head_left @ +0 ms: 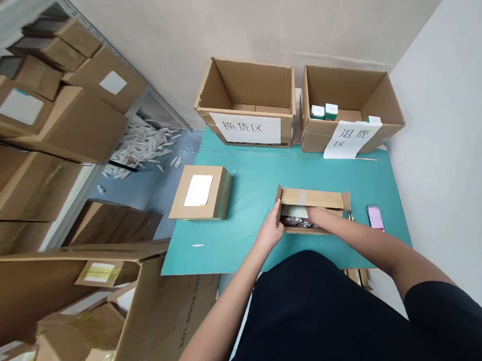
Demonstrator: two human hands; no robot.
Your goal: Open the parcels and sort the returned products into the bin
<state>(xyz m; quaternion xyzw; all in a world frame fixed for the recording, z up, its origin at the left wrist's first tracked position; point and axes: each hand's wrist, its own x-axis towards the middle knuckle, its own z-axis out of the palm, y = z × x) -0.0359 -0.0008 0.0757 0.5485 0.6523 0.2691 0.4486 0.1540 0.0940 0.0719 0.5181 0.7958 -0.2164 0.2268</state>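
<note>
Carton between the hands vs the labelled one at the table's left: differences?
The open carton is open; the labelled carton looks shut.
The open carton has the left hand at one end and the right hand inside; the labelled carton is untouched.
The labelled carton bears a white label; none shows on the open carton.
Shared: brown cardboard, same green table.

This is a returns stockroom: cartons [84, 123] crowd the shelves [71, 206], and boxes [254, 82] on the counter [250, 185] bear handwritten signs [247, 129] (exchanges, returns).
</note>
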